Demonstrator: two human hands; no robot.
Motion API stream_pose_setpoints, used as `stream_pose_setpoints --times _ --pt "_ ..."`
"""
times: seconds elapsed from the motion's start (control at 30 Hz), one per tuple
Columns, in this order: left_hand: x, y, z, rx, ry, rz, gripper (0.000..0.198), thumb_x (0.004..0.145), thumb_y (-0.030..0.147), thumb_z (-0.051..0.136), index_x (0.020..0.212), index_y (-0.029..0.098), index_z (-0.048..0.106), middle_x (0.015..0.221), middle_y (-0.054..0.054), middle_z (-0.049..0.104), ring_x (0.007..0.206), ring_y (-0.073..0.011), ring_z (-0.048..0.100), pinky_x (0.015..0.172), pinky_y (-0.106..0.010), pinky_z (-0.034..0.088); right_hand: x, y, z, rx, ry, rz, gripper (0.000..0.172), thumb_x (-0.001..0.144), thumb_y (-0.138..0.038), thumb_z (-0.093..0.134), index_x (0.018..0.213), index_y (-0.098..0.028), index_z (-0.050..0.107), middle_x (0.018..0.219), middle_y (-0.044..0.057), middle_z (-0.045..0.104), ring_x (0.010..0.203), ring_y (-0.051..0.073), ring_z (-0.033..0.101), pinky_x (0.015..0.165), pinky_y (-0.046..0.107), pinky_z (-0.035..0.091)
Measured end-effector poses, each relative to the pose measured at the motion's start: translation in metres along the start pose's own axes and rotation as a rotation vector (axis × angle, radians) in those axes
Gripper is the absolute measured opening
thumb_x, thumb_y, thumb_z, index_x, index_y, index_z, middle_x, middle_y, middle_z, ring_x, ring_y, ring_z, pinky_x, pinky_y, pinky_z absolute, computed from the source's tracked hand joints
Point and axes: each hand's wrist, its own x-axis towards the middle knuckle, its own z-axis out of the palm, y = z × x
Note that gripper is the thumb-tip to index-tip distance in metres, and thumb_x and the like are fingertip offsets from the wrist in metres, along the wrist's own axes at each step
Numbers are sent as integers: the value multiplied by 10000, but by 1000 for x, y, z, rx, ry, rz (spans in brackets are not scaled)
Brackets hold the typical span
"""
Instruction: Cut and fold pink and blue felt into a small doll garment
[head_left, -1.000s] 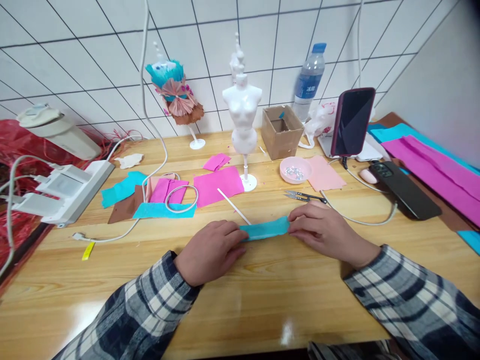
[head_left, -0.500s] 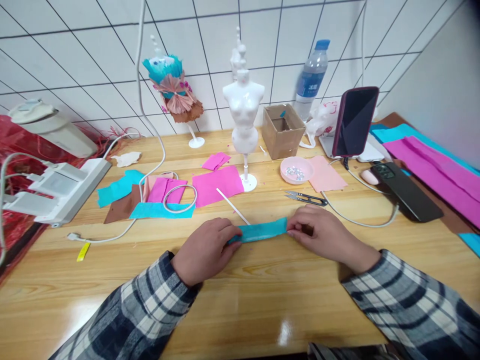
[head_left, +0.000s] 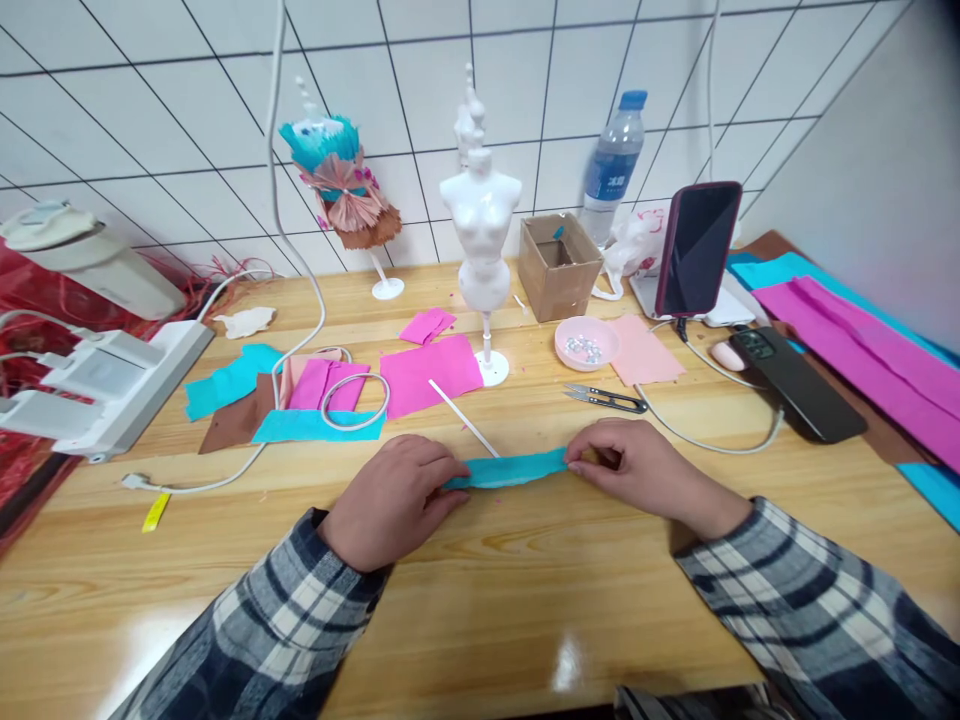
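Note:
A narrow strip of teal crepe paper [head_left: 510,469] lies stretched across the wooden table [head_left: 480,600] between my hands. My left hand [head_left: 390,495] pinches the strip's left end, fingers curled closed. My right hand [head_left: 637,465] pinches the right end, fingers bent over it. A thin white stick [head_left: 463,417] lies just behind the strip. Small black snips [head_left: 606,399] rest a little beyond my right hand.
A white mini mannequin [head_left: 481,250] stands at the centre back, a dressed one [head_left: 341,185] to its left. Pink, teal and brown paper scraps [head_left: 431,372], a white cable [head_left: 330,400], power strip [head_left: 105,385], cardboard box [head_left: 559,265], pink bead dish [head_left: 586,343], bottle [head_left: 611,165], two phones [head_left: 697,250] surround the work area.
The teal strip has become narrower, folded or rolled thinner between my fingers. Both hands stayed at its ends, shifting slightly left with the view.

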Motion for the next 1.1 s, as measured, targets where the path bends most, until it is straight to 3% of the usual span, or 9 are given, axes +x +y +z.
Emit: stream_pose_setpoints --times 0.17,0.47,0.73,1.1 --pt "-3 -7 2 -57 31 4 212 920 217 479 931 197 690 867 -66 663 837 -198 592 771 -334 437 0 -9 0 29 -26 134 82 791 -269 643 813 -208 694 582 -42 554 498 92 444 463 206 318" --pt "-1 -6 7 -127 50 -169 207 929 282 473 894 185 653 854 -60 629 814 -190 558 738 -327 420 6 -22 9 93 2 418 147 774 -335 625 705 -206 619 557 -47 545 512 102 472 484 219 336" --pt "6 3 8 -8 10 -257 270 949 334 424 841 186 621 832 -55 598 817 -212 536 756 -365 396 11 -29 9 27 10 448 173 790 -341 577 672 -215 582 593 -42 565 552 113 491 522 237 349" --pt "16 7 8 101 -12 -248 233 924 304 437 809 193 607 810 -39 577 832 -222 526 835 -411 366 15 -34 9 -101 0 426 123 760 -266 566 655 -210 534 624 -39 602 569 115 514 520 236 309"
